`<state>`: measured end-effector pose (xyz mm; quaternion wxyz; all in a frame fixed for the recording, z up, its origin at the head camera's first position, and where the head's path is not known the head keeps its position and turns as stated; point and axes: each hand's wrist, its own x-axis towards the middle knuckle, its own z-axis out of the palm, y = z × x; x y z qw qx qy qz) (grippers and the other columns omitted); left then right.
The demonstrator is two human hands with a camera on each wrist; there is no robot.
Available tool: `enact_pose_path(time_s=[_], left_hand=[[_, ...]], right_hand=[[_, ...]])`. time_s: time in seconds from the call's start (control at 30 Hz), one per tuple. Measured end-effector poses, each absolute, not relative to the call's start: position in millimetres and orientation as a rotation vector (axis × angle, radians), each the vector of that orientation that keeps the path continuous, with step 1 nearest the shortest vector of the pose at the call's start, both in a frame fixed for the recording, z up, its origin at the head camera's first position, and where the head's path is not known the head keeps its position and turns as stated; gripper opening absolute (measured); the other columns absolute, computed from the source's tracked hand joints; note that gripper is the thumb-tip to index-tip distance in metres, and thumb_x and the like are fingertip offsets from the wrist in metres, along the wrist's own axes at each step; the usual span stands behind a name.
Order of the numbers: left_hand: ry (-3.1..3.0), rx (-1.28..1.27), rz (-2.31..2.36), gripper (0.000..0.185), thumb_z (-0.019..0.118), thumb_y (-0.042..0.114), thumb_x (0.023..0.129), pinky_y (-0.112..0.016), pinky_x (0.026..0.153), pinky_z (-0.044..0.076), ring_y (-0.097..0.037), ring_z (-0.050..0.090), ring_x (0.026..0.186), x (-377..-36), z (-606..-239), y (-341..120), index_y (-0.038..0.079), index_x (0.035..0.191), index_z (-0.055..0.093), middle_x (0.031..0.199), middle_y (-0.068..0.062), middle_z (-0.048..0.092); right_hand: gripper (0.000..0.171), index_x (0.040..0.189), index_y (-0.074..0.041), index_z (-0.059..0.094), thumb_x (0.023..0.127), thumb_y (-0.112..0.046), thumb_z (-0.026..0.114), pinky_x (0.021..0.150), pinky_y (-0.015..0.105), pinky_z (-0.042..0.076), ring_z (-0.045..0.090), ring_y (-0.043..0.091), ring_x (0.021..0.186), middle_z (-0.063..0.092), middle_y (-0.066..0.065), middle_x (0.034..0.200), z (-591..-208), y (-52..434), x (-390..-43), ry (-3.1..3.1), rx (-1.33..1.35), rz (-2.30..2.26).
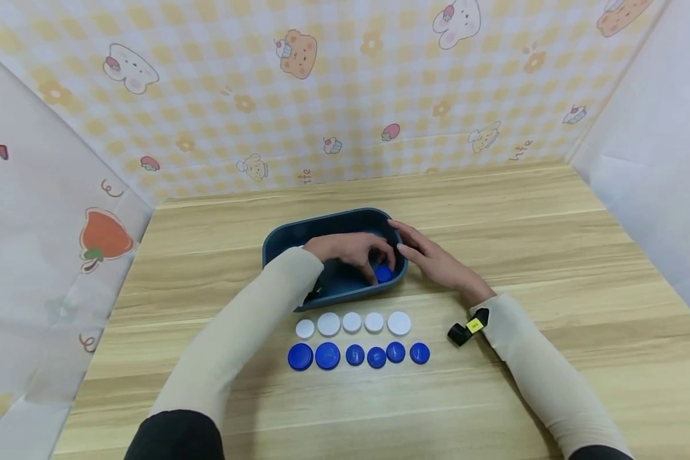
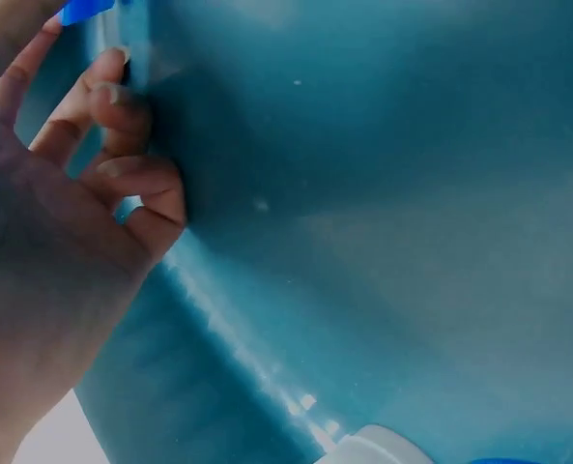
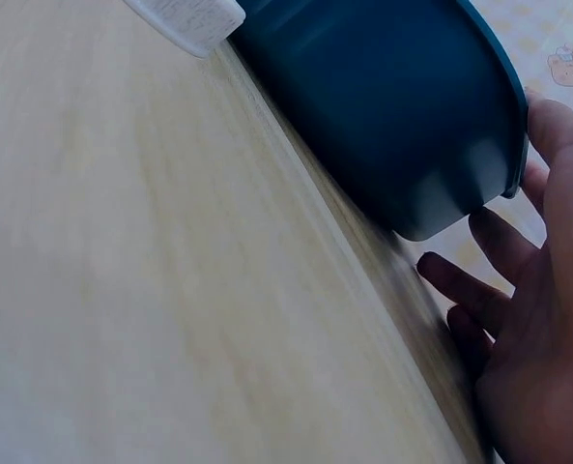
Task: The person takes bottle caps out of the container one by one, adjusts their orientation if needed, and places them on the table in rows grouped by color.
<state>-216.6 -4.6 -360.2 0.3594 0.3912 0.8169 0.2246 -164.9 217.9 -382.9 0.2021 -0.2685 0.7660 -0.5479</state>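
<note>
My left hand (image 1: 356,249) reaches down inside a dark teal oblong bin (image 1: 333,298). Its thumb and fingertips pinch a blue bottle cap (image 1: 383,274) near the bin's right end. In the left wrist view the blue cap (image 2: 85,10) shows only partly, at the top edge beside the fingers. My right hand (image 1: 439,263) touches the bin's right end, thumb and fingers loosely extended along the rim. From the right wrist, the fingers (image 3: 465,285) appear beside the outer wall (image 3: 402,126) of the bin.
In front of the bin lie a row of several white caps (image 1: 352,322) and a row of several blue caps (image 1: 354,355). Inside the bin, a white cap (image 2: 378,449) shows at the left wrist view's bottom edge. A patterned wall (image 1: 345,96) stands behind the wooden table (image 1: 494,396).
</note>
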Motion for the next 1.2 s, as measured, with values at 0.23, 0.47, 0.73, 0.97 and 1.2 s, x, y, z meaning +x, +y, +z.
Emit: enact_pose_path(time_s=[0.23,0.47,0.73,0.97,1.2], left_hand=[[2.184,0.921,0.697,0.030,0.076,0.024,0.083,-0.029,0.080,0.046,-0.019,0.054,0.092,-217.7,-347.3,-18.8,0.019,0.110,0.064,0.107,0.000,0.058],[2.246,0.972,0.821,0.035,0.077,0.031,0.081,-0.030,0.072,0.042,-0.020,0.052,0.083,-208.3,-322.6,-24.6,0.022,0.113,0.064,0.098,-0.004,0.057],[2.190,1.220,0.908,0.035,0.078,0.022,0.081,-0.028,0.083,0.043,-0.019,0.050,0.102,-186.7,-291.0,-9.8,0.017,0.114,0.066,0.119,0.003,0.056],[2.079,1.424,0.841,0.037,0.077,0.015,0.082,-0.031,0.084,0.044,-0.012,0.051,0.103,-158.0,-279.4,16.2,0.012,0.118,0.067,0.121,0.002,0.060],[2.086,1.445,0.768,0.037,0.077,0.017,0.081,-0.024,0.085,0.040,-0.007,0.049,0.098,-135.9,-277.0,27.2,0.016,0.117,0.066,0.113,0.008,0.062]], right_hand=[[0.050,0.152,-0.034,0.020,0.105,-0.031,0.037,0.111,0.049,0.019,0.018,0.022,0.142,0.015,0.000,0.157,-404.2,221.0,-172.0,2.158,-0.741,-1.532],[0.050,0.152,-0.034,0.021,0.104,-0.034,0.037,0.110,0.049,0.019,0.020,0.023,0.141,0.017,0.000,0.157,-407.7,221.2,-172.8,2.169,-0.748,-1.527],[0.050,0.152,-0.028,0.020,0.105,-0.028,0.035,0.111,0.046,0.019,0.023,0.020,0.140,0.022,0.000,0.156,-407.3,222.8,-174.6,2.188,-0.829,-1.531],[0.055,0.154,-0.023,0.016,0.104,-0.019,0.038,0.107,0.051,0.025,0.030,0.026,0.137,0.025,0.005,0.154,-409.2,223.9,-175.7,2.171,-0.951,-1.538],[0.062,0.154,-0.029,0.015,0.102,-0.013,0.045,0.107,0.054,0.024,0.025,0.028,0.139,0.019,0.000,0.157,-409.8,223.6,-177.7,2.130,-0.965,-1.543]])
